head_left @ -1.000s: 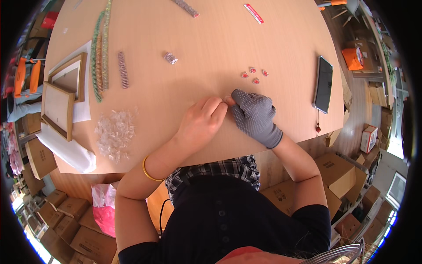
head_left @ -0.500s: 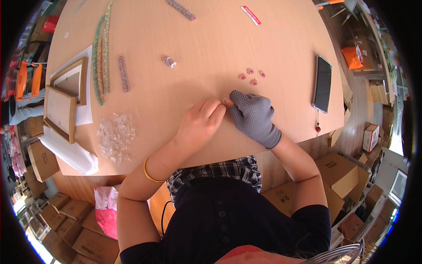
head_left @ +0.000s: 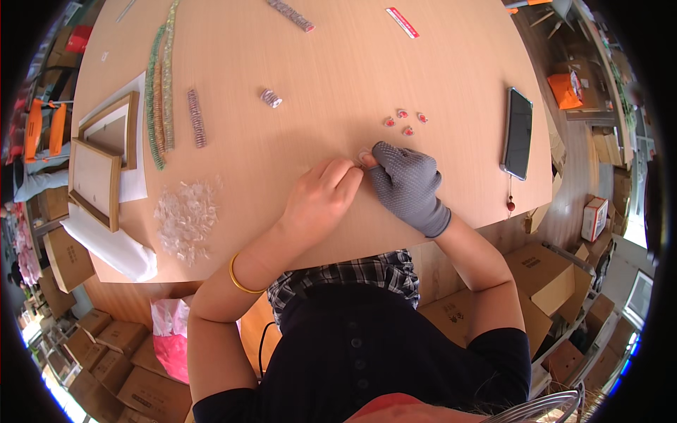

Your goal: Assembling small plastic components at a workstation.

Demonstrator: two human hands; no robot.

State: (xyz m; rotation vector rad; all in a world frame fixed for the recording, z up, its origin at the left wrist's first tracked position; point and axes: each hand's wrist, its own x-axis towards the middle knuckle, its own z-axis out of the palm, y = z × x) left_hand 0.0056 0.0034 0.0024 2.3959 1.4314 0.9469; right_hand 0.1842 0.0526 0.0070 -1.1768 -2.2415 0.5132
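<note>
My bare left hand (head_left: 323, 197) is closed in a pinch above the near middle of the table. Fingertip to fingertip with it, my right hand (head_left: 407, 185), in a grey dotted glove with the thumb tip bare, is also closed. Between them shows a small, clear, round piece (head_left: 364, 154); its kind is too small to tell. Beyond the right hand lie several small red-and-silver trinkets (head_left: 403, 113). A heap of clear plastic bits (head_left: 187, 220) is left of my left forearm. Farther off sits a short roll of stacked ring-like pieces (head_left: 270, 97).
Long strings of stacked small pieces (head_left: 168, 92) and a shorter row (head_left: 196, 118) lie at the left, beside wooden frames (head_left: 96, 180) and a white wrapped bundle (head_left: 113, 248). A phone (head_left: 518, 134) rests near the right edge. A red-and-white strip (head_left: 402, 22) lies far back.
My right thumb and gloved fingers have shifted slightly at the pinch, and more of the clear round piece shows. My left hand stays nearly in place.
</note>
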